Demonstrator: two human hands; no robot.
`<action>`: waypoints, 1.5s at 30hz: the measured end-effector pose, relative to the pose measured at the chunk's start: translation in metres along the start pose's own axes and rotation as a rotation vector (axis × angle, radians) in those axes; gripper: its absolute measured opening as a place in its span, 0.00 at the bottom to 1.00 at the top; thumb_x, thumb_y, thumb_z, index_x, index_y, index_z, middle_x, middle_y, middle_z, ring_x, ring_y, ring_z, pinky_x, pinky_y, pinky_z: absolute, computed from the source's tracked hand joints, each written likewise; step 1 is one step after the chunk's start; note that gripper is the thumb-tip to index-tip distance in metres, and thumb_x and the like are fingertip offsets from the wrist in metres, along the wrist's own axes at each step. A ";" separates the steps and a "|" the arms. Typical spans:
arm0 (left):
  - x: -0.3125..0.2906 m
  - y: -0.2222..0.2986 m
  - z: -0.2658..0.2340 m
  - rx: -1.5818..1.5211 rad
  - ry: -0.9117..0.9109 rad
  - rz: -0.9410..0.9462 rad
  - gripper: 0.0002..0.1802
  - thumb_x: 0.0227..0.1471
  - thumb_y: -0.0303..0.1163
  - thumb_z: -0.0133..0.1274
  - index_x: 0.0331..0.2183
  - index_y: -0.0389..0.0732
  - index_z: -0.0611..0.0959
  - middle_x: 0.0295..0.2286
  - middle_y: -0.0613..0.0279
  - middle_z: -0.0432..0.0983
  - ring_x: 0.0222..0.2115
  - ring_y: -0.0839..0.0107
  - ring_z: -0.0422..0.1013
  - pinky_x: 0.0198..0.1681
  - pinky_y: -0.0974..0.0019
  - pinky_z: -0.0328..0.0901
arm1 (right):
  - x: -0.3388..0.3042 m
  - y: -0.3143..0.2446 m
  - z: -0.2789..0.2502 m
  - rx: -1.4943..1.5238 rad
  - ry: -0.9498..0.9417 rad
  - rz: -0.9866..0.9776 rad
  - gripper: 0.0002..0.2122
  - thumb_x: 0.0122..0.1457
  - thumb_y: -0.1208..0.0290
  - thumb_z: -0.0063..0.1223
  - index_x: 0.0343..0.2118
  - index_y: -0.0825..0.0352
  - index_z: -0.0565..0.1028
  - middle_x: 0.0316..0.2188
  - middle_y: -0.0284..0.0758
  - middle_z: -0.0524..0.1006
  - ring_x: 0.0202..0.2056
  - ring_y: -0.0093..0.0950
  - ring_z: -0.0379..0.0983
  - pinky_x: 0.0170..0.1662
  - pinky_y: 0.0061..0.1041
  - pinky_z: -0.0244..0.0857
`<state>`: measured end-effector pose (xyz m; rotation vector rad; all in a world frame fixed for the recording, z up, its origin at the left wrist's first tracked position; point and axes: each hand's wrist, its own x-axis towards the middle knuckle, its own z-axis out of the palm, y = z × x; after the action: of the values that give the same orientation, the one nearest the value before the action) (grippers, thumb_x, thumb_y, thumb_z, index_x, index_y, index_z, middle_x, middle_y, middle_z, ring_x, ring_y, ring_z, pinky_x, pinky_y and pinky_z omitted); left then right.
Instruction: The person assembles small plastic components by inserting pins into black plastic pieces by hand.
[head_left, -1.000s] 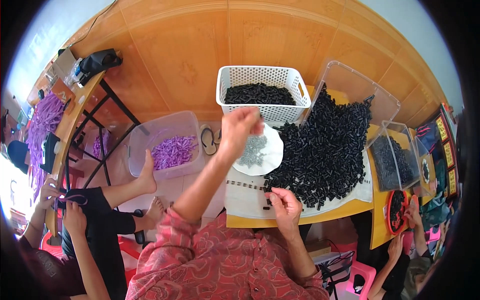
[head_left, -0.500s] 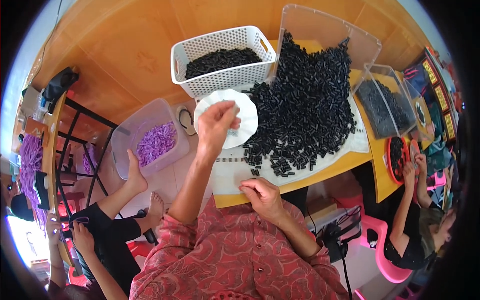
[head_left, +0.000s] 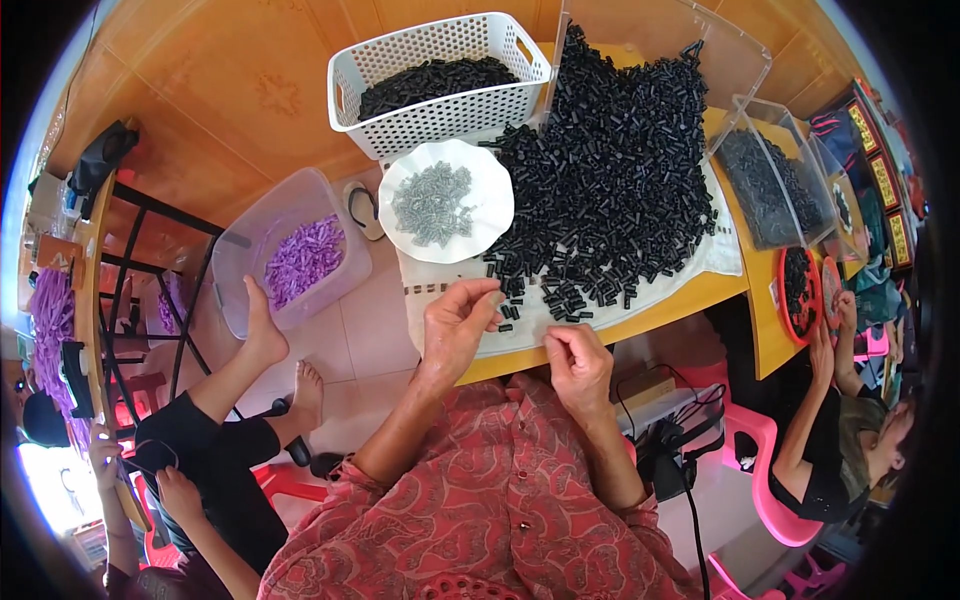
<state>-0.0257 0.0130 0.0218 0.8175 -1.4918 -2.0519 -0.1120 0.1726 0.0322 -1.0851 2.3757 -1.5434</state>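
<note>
Can pass through the short gap between left hand [head_left: 460,332] and right hand [head_left: 581,368], over the cloth [head_left: 520,341]. Can get at white bowl [head_left: 492,205] from above; backed by white basket [head_left: 450,118], blocked on the right by heap of black tubes [head_left: 610,190]. Hemmed in beyond the heap by clear bin [head_left: 735,78], farther right by clear box [head_left: 765,122]. Can slide along the table's front strip [head_left: 702,296], up to red tray [head_left: 786,312].

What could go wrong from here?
1. Loose black pieces lie near the front edge of the yellow table; the right hand, close by, might brush some off.
2. The white plate of small grey pieces sits right beside the black pile, so stray pieces could mix.
</note>
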 end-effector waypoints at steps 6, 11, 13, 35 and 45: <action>-0.012 -0.003 0.001 -0.024 0.000 -0.038 0.10 0.53 0.24 0.52 0.39 0.33 0.79 0.27 0.65 0.76 0.24 0.82 0.71 0.28 0.78 0.67 | 0.013 0.011 0.002 -0.205 0.140 -0.032 0.06 0.49 0.80 0.59 0.31 0.66 0.76 0.27 0.36 0.72 0.23 0.33 0.71 0.25 0.28 0.65; -0.020 -0.010 -0.003 0.003 0.009 -0.026 0.10 0.53 0.25 0.53 0.39 0.32 0.78 0.26 0.66 0.76 0.24 0.82 0.71 0.28 0.78 0.67 | 0.029 0.006 0.009 -0.413 0.132 -0.096 0.09 0.47 0.75 0.61 0.32 0.65 0.76 0.29 0.37 0.71 0.25 0.34 0.71 0.27 0.31 0.65; -0.021 -0.010 -0.003 -0.009 0.007 -0.033 0.10 0.53 0.25 0.53 0.38 0.32 0.78 0.26 0.66 0.76 0.24 0.82 0.71 0.28 0.78 0.67 | 0.031 0.005 0.012 -0.466 0.111 -0.108 0.10 0.46 0.74 0.62 0.33 0.65 0.77 0.29 0.37 0.71 0.26 0.34 0.71 0.28 0.31 0.65; -0.018 -0.009 -0.008 -0.042 -0.012 -0.075 0.10 0.53 0.24 0.52 0.39 0.33 0.79 0.27 0.65 0.76 0.26 0.81 0.72 0.29 0.76 0.69 | 0.044 0.012 0.016 -0.431 0.067 -0.058 0.06 0.45 0.76 0.58 0.28 0.68 0.75 0.30 0.39 0.70 0.30 0.39 0.70 0.31 0.34 0.65; -0.020 -0.006 -0.006 -0.035 -0.091 -0.042 0.11 0.56 0.24 0.50 0.42 0.34 0.78 0.33 0.63 0.77 0.30 0.79 0.72 0.34 0.75 0.69 | 0.043 -0.002 0.010 0.024 0.012 0.036 0.04 0.52 0.79 0.57 0.29 0.72 0.73 0.30 0.35 0.69 0.26 0.23 0.68 0.25 0.24 0.64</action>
<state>-0.0077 0.0248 0.0183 0.7570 -1.4941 -2.1658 -0.1379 0.1381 0.0412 -1.0254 2.3642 -1.5672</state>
